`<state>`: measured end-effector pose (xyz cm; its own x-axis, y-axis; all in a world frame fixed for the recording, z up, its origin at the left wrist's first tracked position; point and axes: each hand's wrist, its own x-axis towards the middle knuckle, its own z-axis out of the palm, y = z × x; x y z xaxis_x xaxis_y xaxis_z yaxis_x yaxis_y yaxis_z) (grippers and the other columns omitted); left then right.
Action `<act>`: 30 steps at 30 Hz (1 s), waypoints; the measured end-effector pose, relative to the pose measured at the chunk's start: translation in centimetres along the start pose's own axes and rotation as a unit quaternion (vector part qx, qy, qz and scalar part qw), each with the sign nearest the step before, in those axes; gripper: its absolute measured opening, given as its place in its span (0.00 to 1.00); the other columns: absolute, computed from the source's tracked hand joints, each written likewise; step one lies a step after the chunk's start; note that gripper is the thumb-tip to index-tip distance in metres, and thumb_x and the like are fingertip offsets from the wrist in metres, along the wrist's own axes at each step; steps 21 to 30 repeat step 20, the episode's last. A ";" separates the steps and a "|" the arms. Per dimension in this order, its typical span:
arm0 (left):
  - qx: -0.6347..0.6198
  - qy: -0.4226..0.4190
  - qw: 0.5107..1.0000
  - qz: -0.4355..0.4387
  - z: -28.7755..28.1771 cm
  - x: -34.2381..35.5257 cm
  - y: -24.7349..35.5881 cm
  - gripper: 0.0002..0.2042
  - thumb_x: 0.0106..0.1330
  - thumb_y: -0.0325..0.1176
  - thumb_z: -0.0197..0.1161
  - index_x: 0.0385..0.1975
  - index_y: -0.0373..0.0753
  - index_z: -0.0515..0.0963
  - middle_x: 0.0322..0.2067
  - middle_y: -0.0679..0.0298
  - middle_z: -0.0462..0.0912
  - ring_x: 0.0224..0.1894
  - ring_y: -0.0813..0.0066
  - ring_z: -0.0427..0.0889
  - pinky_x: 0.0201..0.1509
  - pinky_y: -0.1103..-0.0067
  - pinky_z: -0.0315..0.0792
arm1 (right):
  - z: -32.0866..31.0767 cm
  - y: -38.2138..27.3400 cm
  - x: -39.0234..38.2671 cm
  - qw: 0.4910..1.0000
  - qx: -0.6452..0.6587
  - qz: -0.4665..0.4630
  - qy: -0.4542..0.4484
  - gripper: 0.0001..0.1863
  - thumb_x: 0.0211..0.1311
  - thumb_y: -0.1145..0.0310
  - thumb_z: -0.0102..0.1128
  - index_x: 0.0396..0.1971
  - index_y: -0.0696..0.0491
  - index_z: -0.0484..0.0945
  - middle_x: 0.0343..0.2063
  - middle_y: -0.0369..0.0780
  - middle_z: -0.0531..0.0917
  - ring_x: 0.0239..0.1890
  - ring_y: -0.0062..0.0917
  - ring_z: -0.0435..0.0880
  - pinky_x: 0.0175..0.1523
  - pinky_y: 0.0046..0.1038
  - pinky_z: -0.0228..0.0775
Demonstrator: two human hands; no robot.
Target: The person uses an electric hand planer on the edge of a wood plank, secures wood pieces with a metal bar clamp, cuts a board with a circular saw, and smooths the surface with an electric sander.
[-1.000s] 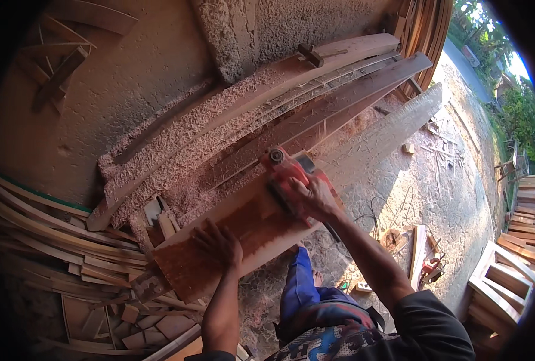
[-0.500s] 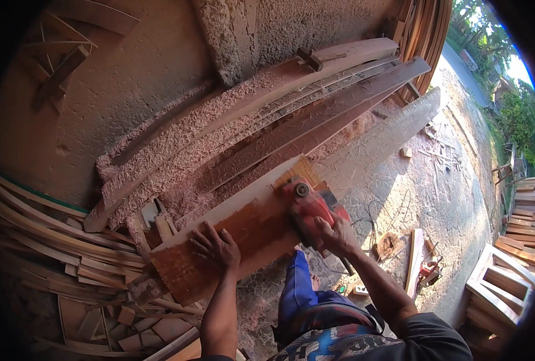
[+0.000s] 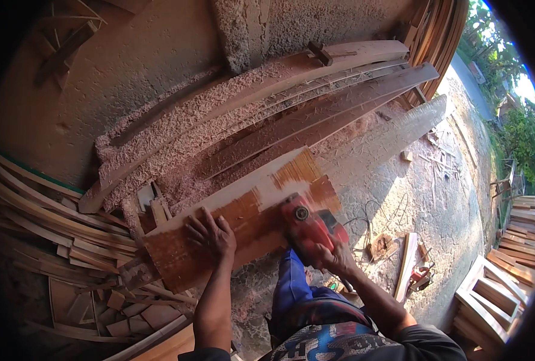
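A red electric hand planer [image 3: 308, 227] rests on a wide wooden board [image 3: 260, 231], near its right end. My right hand [image 3: 333, 256] is wrapped round the planer's rear handle. Toward the board's left end my left hand [image 3: 212, 236] lies flat on the surface, fingers spread. The board's face is reddish brown, with a pale bare strip along the far side and a streaky brown patch at the upper right. The planer hides the part of the board beneath it.
Beyond the board lie long planks [image 3: 333, 99] heaped with pink shavings [image 3: 177, 135]. Curved strips [image 3: 45, 204] and wood offcuts [image 3: 126, 319] are piled at the left. A cable [image 3: 394, 213], a short plank [image 3: 406, 265] and wooden frames [image 3: 490, 301] sit to the right.
My right hand has drawn the planer toward me, showing more of the board's far right corner and a wider pale area. My left hand stays flat on the board.
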<state>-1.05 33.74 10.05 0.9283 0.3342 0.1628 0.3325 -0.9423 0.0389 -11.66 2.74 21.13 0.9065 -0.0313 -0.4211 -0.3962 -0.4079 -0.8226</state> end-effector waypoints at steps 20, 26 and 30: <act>-0.038 0.021 0.999 -0.005 0.8 -0.1 -0.4 0.34 0.70 0.55 0.55 0.73 0.51 0.59 0.73 0.41 0.49 0.75 0.34 0.46 0.72 0.38 0.39 | 1.1 -2.4 3.8 0.992 -0.026 -0.123 -0.016 0.37 0.66 0.39 0.50 0.66 0.49 0.71 0.53 0.50 0.82 0.63 0.41 0.76 0.67 0.35 0.64; -0.038 0.021 0.999 -0.005 0.8 -0.1 -0.4 0.34 0.70 0.55 0.55 0.73 0.51 0.59 0.73 0.41 0.49 0.75 0.34 0.46 0.72 0.38 0.39 | 1.1 -2.4 3.8 0.992 -0.026 -0.123 -0.016 0.37 0.66 0.39 0.50 0.66 0.49 0.71 0.53 0.50 0.82 0.63 0.41 0.76 0.67 0.35 0.64; -0.038 0.021 0.999 -0.005 0.8 -0.1 -0.4 0.34 0.70 0.55 0.55 0.73 0.51 0.59 0.73 0.41 0.49 0.75 0.34 0.46 0.72 0.38 0.39 | 1.1 -2.4 3.8 0.992 -0.026 -0.123 -0.016 0.37 0.66 0.39 0.50 0.66 0.49 0.71 0.53 0.50 0.82 0.63 0.41 0.76 0.67 0.35 0.64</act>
